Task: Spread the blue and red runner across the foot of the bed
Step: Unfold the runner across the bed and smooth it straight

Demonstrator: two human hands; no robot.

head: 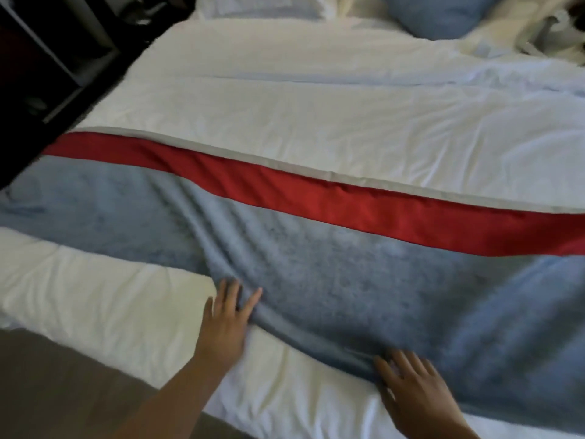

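Note:
The blue runner (364,280) with a red band (316,198) along its far side lies across the white bed (316,115), running from left edge to right edge of the view. Folds gather in the blue cloth near its middle left. My left hand (228,318) lies flat, fingers apart, on the runner's near edge where the folds meet. My right hand (411,384) presses flat on the same near edge further right, fingers spread. Neither hand grips the cloth.
White duvet (110,299) shows in front of the runner at the bed's foot. A blue pillow (437,14) and white pillows lie at the head. Dark furniture (47,58) stands at the bed's left side. Brown floor (63,391) is at lower left.

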